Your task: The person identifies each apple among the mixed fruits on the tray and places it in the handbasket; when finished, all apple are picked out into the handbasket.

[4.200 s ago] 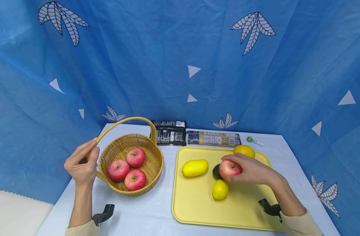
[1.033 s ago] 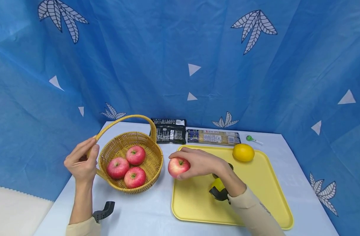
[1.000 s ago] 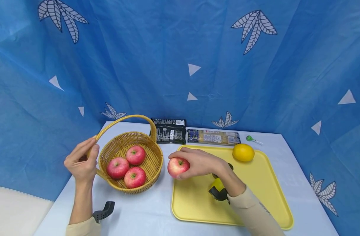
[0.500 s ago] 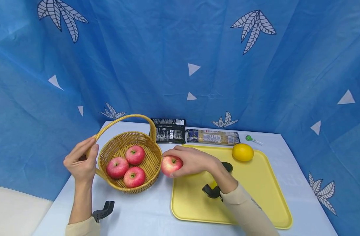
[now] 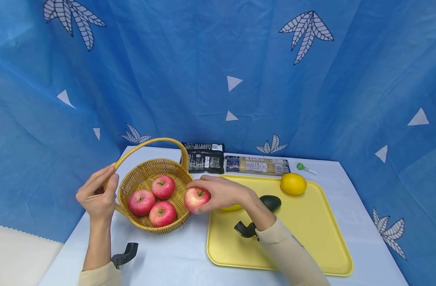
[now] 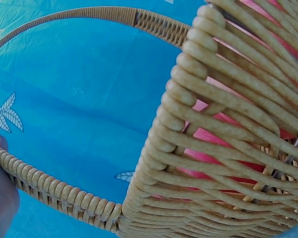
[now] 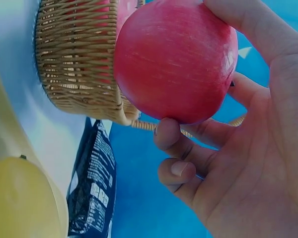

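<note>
My left hand (image 5: 99, 193) grips the handle of a round wicker basket (image 5: 184, 217), whose woven side fills much of the left wrist view. Inside the basket lie three red apples (image 5: 162, 213). At the basket's right rim, my right hand (image 5: 221, 193) holds another apple (image 5: 196, 199) between thumb and fingers. In the right wrist view this apple (image 7: 174, 59) appears just above the rim, with the fingertips around its far side; whether it touches the rim I cannot tell.
A yellow tray (image 5: 296, 246) on the right bears a dark green avocado-like fruit (image 5: 270, 203), a yellow fruit (image 5: 293, 184) and another, partly hidden yellow fruit (image 5: 233, 207). Behind lie a black packet (image 5: 205, 163), a noodle packet (image 5: 257, 165) and a green lollipop (image 5: 301, 166).
My right hand has picked up the apple from the tray area and carried it left to the basket's rim. My left hand stays on the handle, and the three apples lie as before.
</note>
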The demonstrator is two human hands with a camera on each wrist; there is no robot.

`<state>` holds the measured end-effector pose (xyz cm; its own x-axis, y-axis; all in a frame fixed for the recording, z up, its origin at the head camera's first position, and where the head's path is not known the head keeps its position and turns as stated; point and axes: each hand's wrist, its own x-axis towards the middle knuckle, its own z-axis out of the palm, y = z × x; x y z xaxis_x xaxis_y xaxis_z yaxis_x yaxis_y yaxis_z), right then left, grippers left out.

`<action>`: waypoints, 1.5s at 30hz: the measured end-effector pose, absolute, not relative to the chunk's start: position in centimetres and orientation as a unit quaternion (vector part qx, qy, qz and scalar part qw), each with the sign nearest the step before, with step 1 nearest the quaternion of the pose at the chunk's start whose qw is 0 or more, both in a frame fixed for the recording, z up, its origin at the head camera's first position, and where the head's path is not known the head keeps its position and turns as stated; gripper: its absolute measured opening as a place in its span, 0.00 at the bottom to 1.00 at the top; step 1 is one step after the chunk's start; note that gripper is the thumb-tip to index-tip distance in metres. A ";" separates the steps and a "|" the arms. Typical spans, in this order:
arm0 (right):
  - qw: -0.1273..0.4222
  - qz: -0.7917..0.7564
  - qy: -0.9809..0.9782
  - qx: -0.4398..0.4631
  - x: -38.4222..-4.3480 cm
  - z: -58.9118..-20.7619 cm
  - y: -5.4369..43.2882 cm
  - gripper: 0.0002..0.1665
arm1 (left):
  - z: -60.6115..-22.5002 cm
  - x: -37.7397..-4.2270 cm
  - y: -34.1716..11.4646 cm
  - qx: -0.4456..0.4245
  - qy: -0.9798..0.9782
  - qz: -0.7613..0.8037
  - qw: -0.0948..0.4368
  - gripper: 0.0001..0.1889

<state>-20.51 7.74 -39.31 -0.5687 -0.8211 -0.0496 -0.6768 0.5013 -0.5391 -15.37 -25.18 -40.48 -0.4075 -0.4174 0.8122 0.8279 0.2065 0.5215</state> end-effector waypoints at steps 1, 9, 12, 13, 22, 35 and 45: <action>0.153 -0.239 0.853 -0.439 -20.5 -39.3 7.5 0.39 | -40.5 -15.4 -25.2 -0.177 -0.581 -0.605 0.515 0.10; 0.151 -0.239 0.849 -0.446 -20.7 -39.5 6.1 0.39 | -40.4 -15.4 -25.2 -0.179 -0.577 -0.608 0.515 0.10; 0.144 -0.234 0.847 -0.454 -20.7 -39.6 5.6 0.39 | -40.4 -15.4 -25.2 -0.180 -0.578 -0.606 0.516 0.10; 0.143 -0.234 0.846 -0.457 -20.7 -39.6 5.4 0.39 | -40.4 -15.4 -25.2 -0.180 -0.578 -0.605 0.516 0.10; 0.132 -0.224 0.850 -0.458 -20.8 -39.9 4.0 0.40 | -40.6 -15.4 -25.2 -0.177 -0.580 -0.608 0.513 0.10; 0.143 -0.209 0.851 -0.460 -21.6 -40.1 2.7 0.39 | -40.4 -15.3 -25.2 -0.183 -0.571 -0.612 0.516 0.10; 0.132 -0.174 0.855 -0.471 -22.2 -40.9 1.6 0.39 | -40.4 -15.4 -25.2 -0.185 -0.573 -0.610 0.514 0.10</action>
<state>-22.20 1.55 -40.89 -0.5216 -0.8510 -0.0618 -0.7588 0.4958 -0.4224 -15.40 -25.20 -40.42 -0.4022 -0.4153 0.8160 0.8402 0.1866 0.5091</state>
